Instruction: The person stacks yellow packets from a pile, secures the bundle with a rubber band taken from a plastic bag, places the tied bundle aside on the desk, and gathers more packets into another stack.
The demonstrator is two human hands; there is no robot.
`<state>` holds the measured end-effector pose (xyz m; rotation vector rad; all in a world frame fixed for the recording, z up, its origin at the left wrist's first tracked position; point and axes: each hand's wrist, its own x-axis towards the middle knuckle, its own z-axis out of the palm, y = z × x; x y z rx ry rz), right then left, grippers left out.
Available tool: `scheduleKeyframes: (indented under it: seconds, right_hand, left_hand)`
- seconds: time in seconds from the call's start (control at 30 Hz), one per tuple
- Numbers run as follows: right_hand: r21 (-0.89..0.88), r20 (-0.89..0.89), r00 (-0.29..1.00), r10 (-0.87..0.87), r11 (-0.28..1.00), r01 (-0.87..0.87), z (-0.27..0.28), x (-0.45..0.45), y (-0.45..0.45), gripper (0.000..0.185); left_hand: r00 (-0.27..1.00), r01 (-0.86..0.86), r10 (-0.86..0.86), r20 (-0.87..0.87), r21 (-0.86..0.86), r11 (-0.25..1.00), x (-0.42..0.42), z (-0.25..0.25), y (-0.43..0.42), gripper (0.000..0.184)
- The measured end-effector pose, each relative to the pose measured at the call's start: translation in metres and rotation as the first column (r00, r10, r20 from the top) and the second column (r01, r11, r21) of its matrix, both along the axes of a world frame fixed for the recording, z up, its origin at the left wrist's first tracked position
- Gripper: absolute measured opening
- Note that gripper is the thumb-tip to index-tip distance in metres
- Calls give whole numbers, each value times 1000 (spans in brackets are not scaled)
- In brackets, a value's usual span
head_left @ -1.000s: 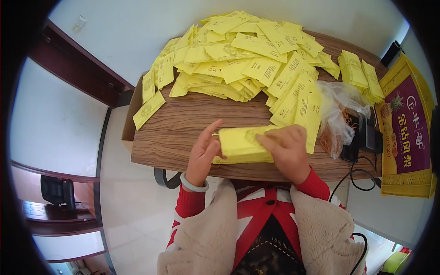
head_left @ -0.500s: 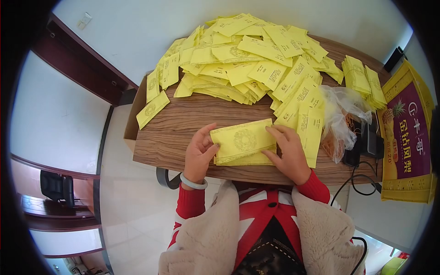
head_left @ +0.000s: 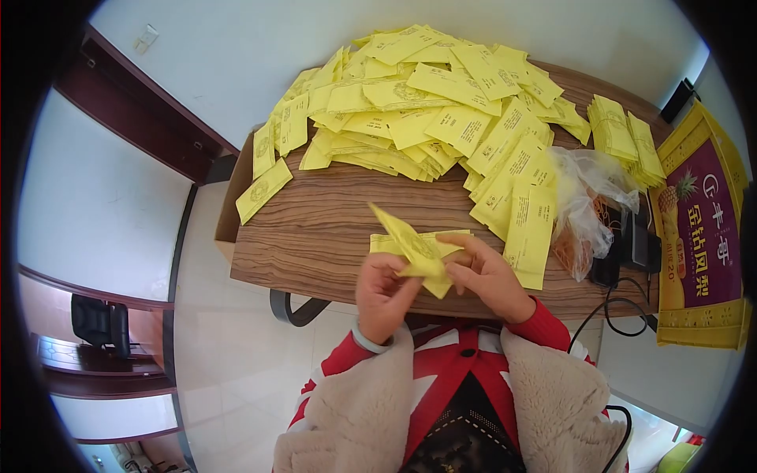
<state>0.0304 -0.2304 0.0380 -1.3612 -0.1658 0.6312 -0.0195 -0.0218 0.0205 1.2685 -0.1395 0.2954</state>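
Observation:
A yellow printed paper packet is held between my two hands, tilted up with one corner pointing up and to the left. My left hand pinches its lower left edge between thumb and fingers. On the other side, my right hand has thumb and fingers closed at its lower right part. Behind it another yellow packet lies flat on the table near the front edge, partly covered by the hands and the held one. A large heap of similar packets fills the back of the table.
On the wood-grain table, a clear plastic bag with orange-brown strands sits right of the heap. Banded packet stacks lie behind it. Black devices with cables and a yellow-purple pineapple carton stand at the right.
The packet that lay broad and flat in both hands is now tilted and turned on edge. My left hand has moved down and to the right, closer to my right hand.

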Motion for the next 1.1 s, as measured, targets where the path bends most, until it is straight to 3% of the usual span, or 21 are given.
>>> scheduleKeyframes:
  seconds: [0.13, 0.17, 0.3, 0.33, 0.4, 0.47, 0.5, 0.63, 0.83, 1.0, 1.1]
  right_hand:
    - [322, -23, 971, -237, 918, 232, -3, -3, 7, 50]
    - [321, -23, 972, -233, 919, 228, -3, -3, 7, 50]
    - [222, 112, 945, -307, 935, 277, 0, 0, -5, 54]
    - [222, 112, 945, -306, 935, 277, 2, 1, -8, 54]
    - [-30, 321, 945, -68, 996, 82, 8, 5, -16, 54]
    - [-310, 449, 868, 212, 948, -71, 13, 7, -20, 55]
    - [-309, 449, 868, 211, 949, -71, 15, 7, -18, 55]
    - [-480, 405, 859, 312, 872, -90, 22, 7, -9, 54]
    - [-220, 530, 843, 86, 975, 39, -14, 17, -24, 53]
    - [-309, 459, 885, -81, 919, 244, -11, 20, -17, 51]
    - [-384, 509, 857, -85, 868, 314, -9, 19, -12, 50]
  left_hand:
    - [956, 174, -259, 135, 449, 876, 0, -25, 8, 47]
    - [957, 171, -255, 135, 448, 877, 0, -22, 8, 47]
    - [933, 330, -292, -210, 177, 927, 7, 1, 11, 45]
    - [934, 309, -284, -215, 94, 946, 11, 7, 15, 46]
    - [935, 285, -276, -224, 9, 959, 15, 18, 27, 46]
    - [930, 183, -177, -323, -12, 983, 13, 26, 38, 41]
    - [930, 183, -177, -323, -11, 983, 13, 26, 38, 41]
    - [957, 108, -8, -291, 329, 938, 16, 19, 38, 26]
    - [934, -143, 186, -304, 160, 977, 22, 14, 48, 16]
    - [943, -74, 161, -290, 288, 955, 30, -11, 68, 14]
    - [933, -69, 249, -258, 551, 832, 32, -18, 75, 16]
